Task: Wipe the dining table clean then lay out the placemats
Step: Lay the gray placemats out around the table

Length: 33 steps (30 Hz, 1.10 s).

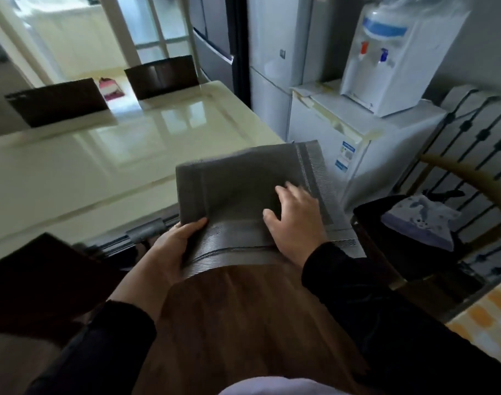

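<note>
A stack of grey woven placemats (237, 189) is held in the air over the near right corner of the glossy cream dining table (101, 155). My left hand (172, 249) grips the stack's near left edge, thumb on top and fingers underneath. My right hand (297, 220) lies on top of the stack toward its right side, fingers spread and slightly bent on the top mat. The mats' near edges bend down toward me.
Two dark chair backs (58, 101) stand along the table's far side, another dark chair (44, 280) at the near left. A fridge (272, 67) and a small white cabinet with a water dispenser (386, 58) stand to the right. A dark chair holding a cloth (423, 223) is beside me.
</note>
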### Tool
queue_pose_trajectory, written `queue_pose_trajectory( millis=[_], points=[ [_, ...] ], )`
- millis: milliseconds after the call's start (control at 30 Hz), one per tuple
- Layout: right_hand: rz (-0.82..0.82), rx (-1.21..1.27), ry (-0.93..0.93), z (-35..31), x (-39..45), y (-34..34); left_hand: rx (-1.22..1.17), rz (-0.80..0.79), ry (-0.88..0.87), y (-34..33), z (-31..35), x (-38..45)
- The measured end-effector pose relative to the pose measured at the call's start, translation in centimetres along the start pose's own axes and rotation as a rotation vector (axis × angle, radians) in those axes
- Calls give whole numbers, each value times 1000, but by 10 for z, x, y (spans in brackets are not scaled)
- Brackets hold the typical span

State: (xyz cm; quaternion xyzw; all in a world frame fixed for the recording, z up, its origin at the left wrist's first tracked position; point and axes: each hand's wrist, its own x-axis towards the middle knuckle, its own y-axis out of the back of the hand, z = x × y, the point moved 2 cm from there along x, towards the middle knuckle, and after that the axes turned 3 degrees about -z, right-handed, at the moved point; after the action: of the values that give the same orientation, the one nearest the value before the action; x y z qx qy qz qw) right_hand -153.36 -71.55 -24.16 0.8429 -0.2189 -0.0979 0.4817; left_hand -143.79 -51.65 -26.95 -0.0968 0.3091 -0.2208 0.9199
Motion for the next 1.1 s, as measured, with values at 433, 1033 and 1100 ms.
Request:
queue_pose_trajectory(
  millis=[433,1033,1100],
  points=[
    [-93,-166,117,-160,61,-91,-178,152,-47,200,65,-7],
    [-254,-160,352,-226,252,-158,-474,363,-172,255,130,83],
    [-247,-131,379,-231,278,-163,-494,411,-181,255,139,97]
  ],
)
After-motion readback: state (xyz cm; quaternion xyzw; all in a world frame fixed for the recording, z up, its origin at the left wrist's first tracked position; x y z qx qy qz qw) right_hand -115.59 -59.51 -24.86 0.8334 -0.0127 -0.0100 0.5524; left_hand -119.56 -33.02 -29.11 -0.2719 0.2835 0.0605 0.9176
